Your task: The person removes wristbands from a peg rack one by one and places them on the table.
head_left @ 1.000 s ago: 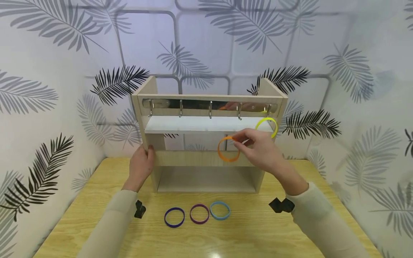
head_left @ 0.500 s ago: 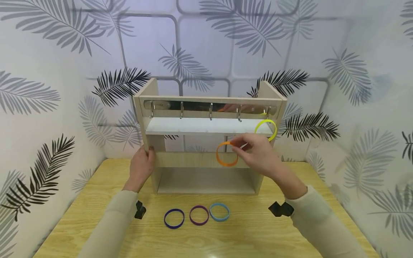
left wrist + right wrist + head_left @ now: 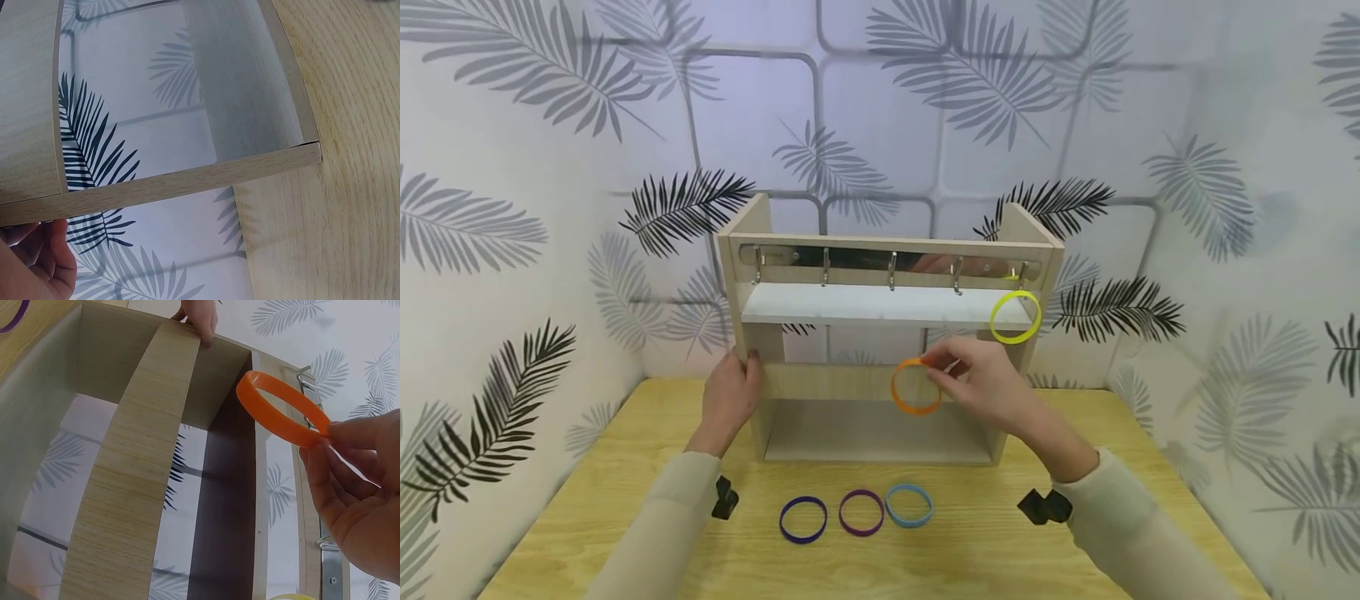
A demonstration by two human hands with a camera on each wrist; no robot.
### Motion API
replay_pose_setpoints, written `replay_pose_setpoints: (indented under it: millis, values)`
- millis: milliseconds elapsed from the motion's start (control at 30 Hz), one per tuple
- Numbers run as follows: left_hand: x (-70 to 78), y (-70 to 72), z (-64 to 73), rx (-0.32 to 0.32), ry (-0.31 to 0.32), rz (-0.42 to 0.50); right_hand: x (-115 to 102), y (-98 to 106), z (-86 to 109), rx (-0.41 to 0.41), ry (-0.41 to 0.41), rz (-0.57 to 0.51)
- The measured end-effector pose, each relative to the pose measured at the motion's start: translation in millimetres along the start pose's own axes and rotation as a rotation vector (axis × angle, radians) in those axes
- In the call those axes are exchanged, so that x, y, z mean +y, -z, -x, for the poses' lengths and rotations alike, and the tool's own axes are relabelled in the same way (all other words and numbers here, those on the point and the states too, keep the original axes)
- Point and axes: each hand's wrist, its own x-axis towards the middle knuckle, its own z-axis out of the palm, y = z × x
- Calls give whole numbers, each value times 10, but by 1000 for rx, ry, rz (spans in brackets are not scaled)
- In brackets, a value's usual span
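Observation:
My right hand (image 3: pixel 983 382) pinches an orange silicone wristband (image 3: pixel 272 419) between thumb and fingertips. It holds the band in front of the wooden rack's middle board (image 3: pixel 827 382), below the hook strip. At the rack's left side panel (image 3: pixel 156 187), my left hand (image 3: pixel 730 396) grips the edge; in the left wrist view its fingers are partly hidden behind the wood. A yellow wristband (image 3: pixel 1015 338) hangs from the rightmost metal hook (image 3: pixel 1023 275). Other hooks, such as the middle one (image 3: pixel 892 271), carry nothing.
Dark blue (image 3: pixel 802 540), purple (image 3: pixel 861 532) and light blue (image 3: pixel 910 523) wristbands lie in a row on the wooden table (image 3: pixel 970 533) before the rack. A white shelf (image 3: pixel 865 304) sits behind the hooks. Leaf-patterned wall covering (image 3: pixel 880 108) stands close behind.
My right hand has moved a little left and down with the orange wristband. The left hand keeps its hold on the rack. The whole head view has shifted slightly, with the rack lower in it.

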Motion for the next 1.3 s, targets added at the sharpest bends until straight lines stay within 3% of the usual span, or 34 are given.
replay_pose_setpoints:
  millis: [267, 467, 767, 1300]
  values:
    - [25, 20, -90, 44, -70, -15, 7, -36, 34, -10, 20, -23]
    - [51, 57, -135, 46, -60, -13, 33, -53, 82, -44, -16, -35]
    - [27, 56, -82, 33, -42, -13, 193, -149, 226, -165, -116, -88]
    - [-17, 3, -11, 21, -31, -9, 440, -377, 500, -296, -198, -126]
